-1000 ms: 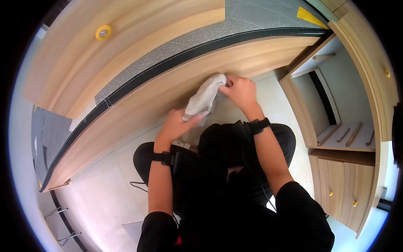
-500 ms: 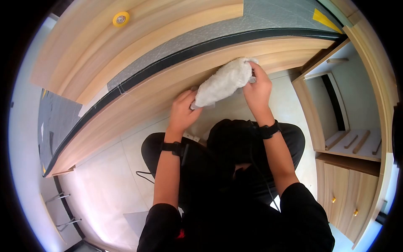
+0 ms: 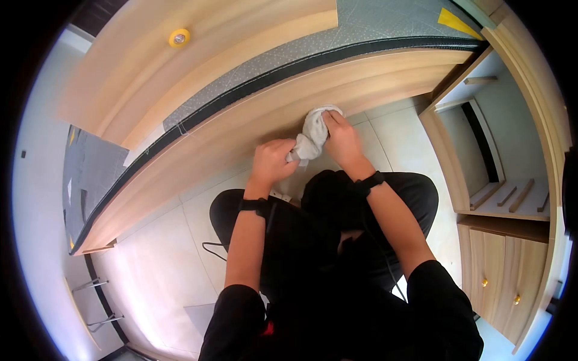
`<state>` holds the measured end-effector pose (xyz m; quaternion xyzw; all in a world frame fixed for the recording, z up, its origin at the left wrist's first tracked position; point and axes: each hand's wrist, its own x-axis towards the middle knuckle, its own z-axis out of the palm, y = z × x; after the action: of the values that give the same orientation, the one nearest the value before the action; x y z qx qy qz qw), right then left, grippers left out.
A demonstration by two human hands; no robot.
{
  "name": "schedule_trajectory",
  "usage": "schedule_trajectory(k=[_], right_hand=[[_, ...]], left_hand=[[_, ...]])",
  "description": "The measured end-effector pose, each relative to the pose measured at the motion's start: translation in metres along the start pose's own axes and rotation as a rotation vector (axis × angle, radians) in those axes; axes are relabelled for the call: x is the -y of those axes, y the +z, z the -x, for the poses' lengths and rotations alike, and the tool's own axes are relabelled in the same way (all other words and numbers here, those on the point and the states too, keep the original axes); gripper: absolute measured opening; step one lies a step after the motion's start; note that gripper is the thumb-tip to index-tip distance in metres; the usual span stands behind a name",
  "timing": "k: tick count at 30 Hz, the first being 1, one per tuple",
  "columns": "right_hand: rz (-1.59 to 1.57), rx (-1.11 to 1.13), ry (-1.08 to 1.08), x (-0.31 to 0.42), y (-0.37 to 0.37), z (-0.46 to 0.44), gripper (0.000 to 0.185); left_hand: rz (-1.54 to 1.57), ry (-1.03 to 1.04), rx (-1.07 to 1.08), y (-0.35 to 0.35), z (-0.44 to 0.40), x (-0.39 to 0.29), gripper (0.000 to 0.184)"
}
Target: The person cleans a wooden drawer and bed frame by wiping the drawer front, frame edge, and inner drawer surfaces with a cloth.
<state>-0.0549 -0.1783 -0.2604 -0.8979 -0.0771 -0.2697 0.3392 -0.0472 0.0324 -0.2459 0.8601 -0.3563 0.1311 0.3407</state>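
A whitish, crumpled cloth (image 3: pixel 314 133) was held just above the middle of the frame, bunched and narrowed between the person's two hands. The left hand (image 3: pixel 274 161) had its fingers curled about the cloth's lower-left end, while the right hand (image 3: pixel 343 139) pinched the upper-right end between thumb and fingers; the hands were near each other but apart. Behind the cloth, a long wooden panel (image 3: pixel 211 144) slanted from the lower left toward the upper right; whether the cloth touched it could not be told. Above the panel ran a black edging (image 3: pixel 241 90), bordering a grey surface (image 3: pixel 385 30). A wooden board with a round yellow knob (image 3: pixel 179 38) lay across the upper left. The person's legs (image 3: pixel 391 195), in black, were folded at centre over a pale tiled floor (image 3: pixel 150 265). An open-shelved cabinet (image 3: pixel 448 168) filled the right side.
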Motion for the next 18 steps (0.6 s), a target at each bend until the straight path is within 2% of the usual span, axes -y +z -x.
schedule_trajectory(k=[2, 4, 5, 7, 8, 10, 11, 13, 14, 16, 17, 18], right_hand=[[-0.036, 0.014, 0.007, 0.002, -0.003, -0.006, 0.036], [-0.075, 0.035, 0.015, 0.003, -0.007, -0.006, 0.034], [-0.162, 0.011, 0.081, 0.003, -0.009, -0.006, 0.033], [-0.218, -0.056, 0.116, 0.007, -0.012, -0.007, 0.032], [-0.232, -0.073, 0.088, 0.011, -0.013, -0.008, 0.032], [-0.361, -0.205, 0.202, 0.018, -0.019, -0.01, 0.03], [-0.369, -0.22, 0.19, 0.018, -0.021, -0.013, 0.03], [-0.319, -0.427, 0.058, 0.018, -0.026, -0.019, 0.04], [-0.324, -0.439, 0.055, 0.017, -0.029, -0.019, 0.04], [-0.474, -0.385, 0.106, 0.02, -0.041, -0.019, 0.047], [-0.377, -0.378, 0.054, 0.012, -0.036, -0.017, 0.051], [-0.375, -0.377, 0.062, 0.014, -0.035, -0.017, 0.051]], left_hand=[[0.035, -0.056, 0.047, 0.0, 0.007, 0.013, 0.032], [0.409, -0.767, 0.146, -0.005, 0.015, 0.018, 0.036], [0.396, -0.76, 0.132, -0.007, 0.019, 0.019, 0.036], [0.594, -1.002, 0.286, -0.02, 0.006, -0.001, 0.047], [0.576, -0.985, 0.26, -0.021, 0.002, -0.008, 0.047], [0.505, -0.954, 0.219, -0.017, 0.001, -0.018, 0.044], [0.493, -0.94, 0.211, -0.015, 0.004, -0.016, 0.044], [0.316, -0.531, 0.17, -0.017, 0.003, -0.016, 0.044], [0.306, -0.522, 0.171, -0.018, 0.004, -0.015, 0.044], [0.71, -0.629, 0.151, -0.031, -0.006, -0.04, 0.055], [0.71, -0.63, 0.156, -0.025, -0.006, -0.037, 0.055], [0.679, -0.486, -0.001, -0.017, -0.007, -0.035, 0.061]])
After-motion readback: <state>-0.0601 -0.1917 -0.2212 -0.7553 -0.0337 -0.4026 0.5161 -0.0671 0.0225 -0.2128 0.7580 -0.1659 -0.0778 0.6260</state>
